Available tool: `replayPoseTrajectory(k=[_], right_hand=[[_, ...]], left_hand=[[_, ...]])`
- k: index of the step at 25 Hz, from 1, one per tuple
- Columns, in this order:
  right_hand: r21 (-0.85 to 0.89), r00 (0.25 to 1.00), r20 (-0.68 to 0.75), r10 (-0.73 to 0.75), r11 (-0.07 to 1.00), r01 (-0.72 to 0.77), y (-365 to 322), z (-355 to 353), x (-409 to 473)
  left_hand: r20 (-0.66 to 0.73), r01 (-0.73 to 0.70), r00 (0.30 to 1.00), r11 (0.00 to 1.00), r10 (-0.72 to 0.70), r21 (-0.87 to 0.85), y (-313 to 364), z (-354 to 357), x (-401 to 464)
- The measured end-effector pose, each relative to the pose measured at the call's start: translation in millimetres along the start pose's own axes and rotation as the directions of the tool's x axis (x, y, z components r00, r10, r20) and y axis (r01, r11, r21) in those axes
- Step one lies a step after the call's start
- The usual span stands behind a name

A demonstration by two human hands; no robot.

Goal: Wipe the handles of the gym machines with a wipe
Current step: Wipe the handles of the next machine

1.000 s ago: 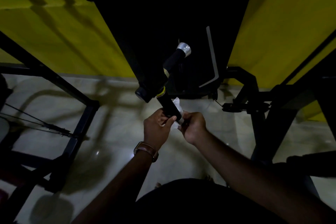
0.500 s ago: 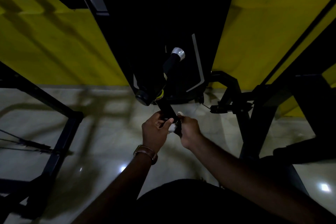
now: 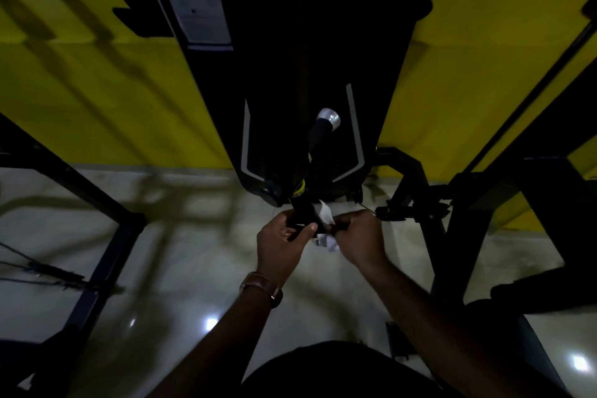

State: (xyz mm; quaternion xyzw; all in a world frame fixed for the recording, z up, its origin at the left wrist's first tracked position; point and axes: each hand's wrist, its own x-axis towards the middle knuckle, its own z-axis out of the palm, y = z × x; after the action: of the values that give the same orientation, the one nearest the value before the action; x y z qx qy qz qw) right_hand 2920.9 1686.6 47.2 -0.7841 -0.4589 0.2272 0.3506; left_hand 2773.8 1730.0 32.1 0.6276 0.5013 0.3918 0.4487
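Observation:
A black gym machine handle with a silver end cap slants down to a yellow ring and a lower black grip. My left hand, a brown watch on its wrist, curls round the lower grip from the left. My right hand pinches a crumpled white wipe against the right side of that same grip. The bottom end of the grip is hidden between the two hands.
The black machine body rises in front of a yellow wall. Black frame bars stand at the left, more frame parts at the right. The pale glossy floor lies below.
The view has tilted up and swung, so the machine looks more centred. Both hands stay on the lower grip, and more of the wipe shows beside the grip than half a second ago.

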Motion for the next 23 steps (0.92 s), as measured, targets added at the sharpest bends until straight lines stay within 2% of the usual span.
replayPoseTrajectory(k=[3, 5, 8, 10, 11, 13, 16, 17, 19, 20, 23], right_hand=[[0.163, 0.980, -0.186, -0.077, 0.981, 0.108, -44.1, -29.2, 8.3], [0.331, 0.949, -0.282, -0.139, 0.915, 0.232, -77.9, -41.6, 14.1], [0.446, 0.941, -0.223, -0.256, 0.831, 0.332, -106.3, -49.0, 31.8], [0.521, 0.963, -0.141, -0.230, 0.810, 0.270, -108.1, -53.7, 46.9], [0.452, 0.950, -0.166, -0.265, 0.836, 0.313, -110.2, -59.2, 54.3], [0.176, 0.867, -0.241, -0.436, 0.859, 0.481, -106.8, -62.5, 71.0], [0.024, 0.815, -0.248, -0.524, 0.838, 0.545, -104.6, -54.8, 78.3], [0.026, 0.794, -0.220, -0.566, 0.810, 0.585, -101.1, -50.6, 79.0], [0.177, 0.786, -0.165, -0.596, 0.766, 0.618, -92.3, -52.4, 83.1], [0.209, 0.776, -0.196, -0.600, 0.748, 0.631, -84.5, -55.2, 89.2], [0.165, 0.745, -0.416, -0.521, 0.763, 0.625, -73.2, -59.1, 105.0]], left_hand=[[-0.057, 0.019, 0.998, 0.984, -0.029, -0.179, 19.0, -14.5, 10.7], [-0.107, -0.051, 0.994, 0.969, 0.025, -0.241, 37.4, -23.5, 16.6], [-0.133, -0.169, 0.981, 0.952, 0.138, -0.255, 66.0, -31.1, 20.5], [-0.144, -0.197, 0.975, 0.957, 0.169, -0.214, 75.9, -29.0, 20.4], [-0.154, -0.187, 0.976, 0.959, 0.157, -0.212, 79.2, -26.2, 20.1], [-0.155, -0.134, 0.984, 0.947, 0.092, -0.291, 81.6, -21.0, 20.7], [-0.173, -0.118, 0.983, 0.931, 0.061, -0.346, 81.6, -16.4, 20.9], [-0.178, -0.116, 0.983, 0.927, 0.054, -0.357, 81.9, -15.5, 19.6], [-0.179, -0.097, 0.983, 0.913, 0.026, -0.396, 81.2, -13.8, 16.6], [-0.174, -0.079, 0.985, 0.907, 0.007, -0.414, 80.3, -12.6, 15.5], [-0.209, -0.026, 0.975, 0.896, -0.076, -0.443, 80.8, -4.8, 17.7]])
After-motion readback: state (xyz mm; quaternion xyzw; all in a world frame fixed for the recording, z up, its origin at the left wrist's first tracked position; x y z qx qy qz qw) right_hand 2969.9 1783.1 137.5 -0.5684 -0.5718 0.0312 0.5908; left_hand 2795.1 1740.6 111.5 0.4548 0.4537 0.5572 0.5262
